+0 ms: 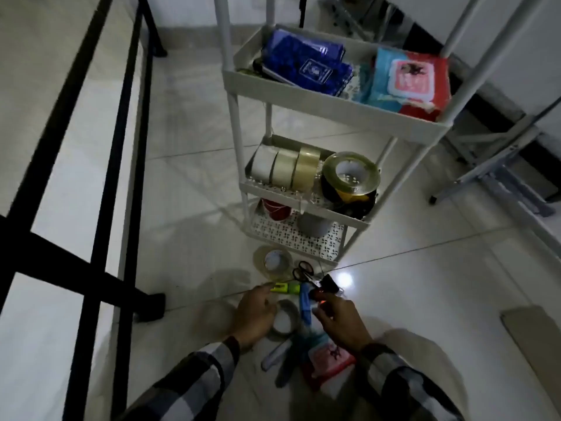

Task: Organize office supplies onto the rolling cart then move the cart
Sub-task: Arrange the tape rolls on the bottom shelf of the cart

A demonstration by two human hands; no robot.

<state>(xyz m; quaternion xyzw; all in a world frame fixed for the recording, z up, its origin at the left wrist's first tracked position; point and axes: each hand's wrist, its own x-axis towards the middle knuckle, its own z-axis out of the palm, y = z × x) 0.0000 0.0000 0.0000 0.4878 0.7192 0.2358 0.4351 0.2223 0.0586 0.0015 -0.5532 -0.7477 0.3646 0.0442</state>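
Note:
A white three-tier rolling cart (306,95) stands on the tiled floor. Its top tray carries blue packets (306,60) and a red-and-blue wipes pack (413,82). Several tape rolls (303,167) fill the middle tray. Loose supplies lie on the floor in front: a clear tape roll (273,262), black scissors (303,270), a yellow-green item (285,288), a blue item (305,303), a black clip (329,284), a grey tape roll (285,322) and a second wipes pack (329,357). My left hand (256,314) hovers open over the grey roll. My right hand (337,317) pinches a small dark item with a red spot (317,296).
The cart's bottom tray holds a red cup (274,209) and a grey cup (312,227). A black-framed table (91,165) runs along the left. Grey folding frames (501,165) stand at the right. A cardboard sheet (534,338) lies on the floor at the lower right.

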